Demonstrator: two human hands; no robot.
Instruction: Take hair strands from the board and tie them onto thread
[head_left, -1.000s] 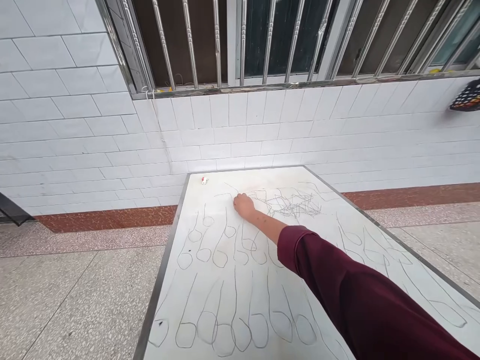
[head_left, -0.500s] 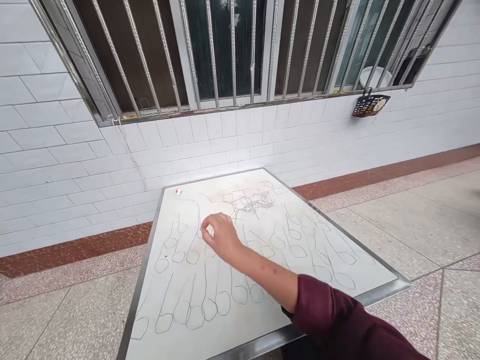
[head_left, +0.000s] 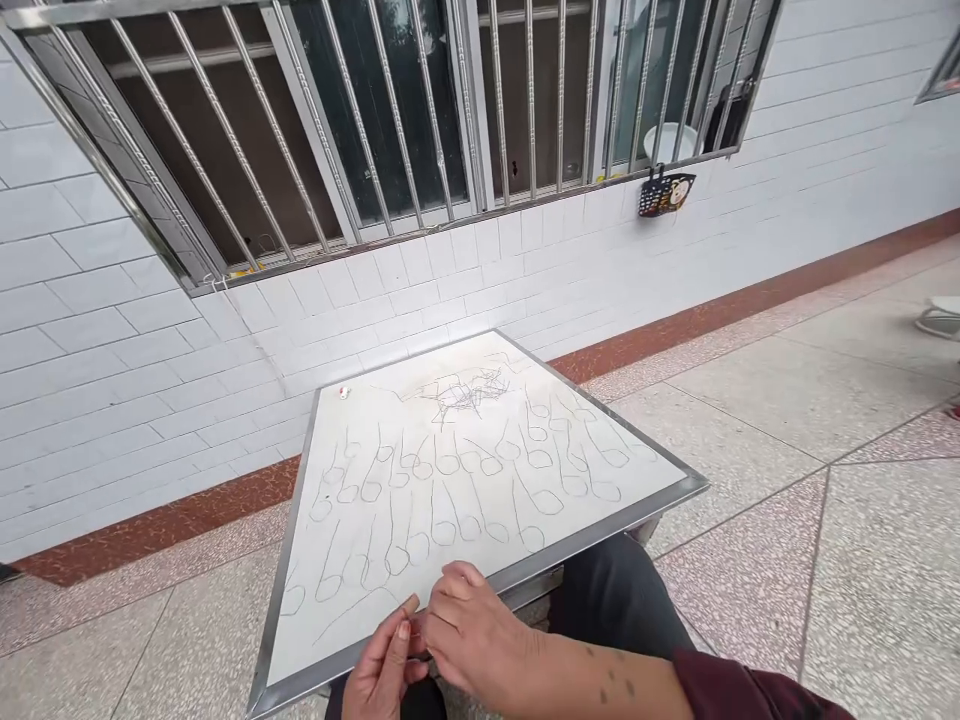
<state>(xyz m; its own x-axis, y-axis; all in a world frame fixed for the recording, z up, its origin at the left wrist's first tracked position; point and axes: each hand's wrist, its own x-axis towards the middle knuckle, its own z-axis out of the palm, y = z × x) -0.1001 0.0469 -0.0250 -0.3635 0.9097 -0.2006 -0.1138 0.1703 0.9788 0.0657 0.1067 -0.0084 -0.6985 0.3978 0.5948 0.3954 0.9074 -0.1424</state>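
Both hands meet at the near edge of the worktop [head_left: 300, 560]. The left hand [head_left: 384, 672] pinches thumb to fingertips; the right hand [head_left: 472, 635] curls beside it, fingertips touching, forearm bare.

The person's right hand [head_left: 472, 640] is bare, with no ring or glove, and the forearm behind it is bare too, carrying a few small dark marks on its upper side. A dark maroon sleeve [head_left: 742, 685] begins further up that arm, its edge pushed back and loosely bunched. The left hand [head_left: 382, 670] is also bare, with short, plain nails. Dark grey trousers [head_left: 611, 595] cover the lap.
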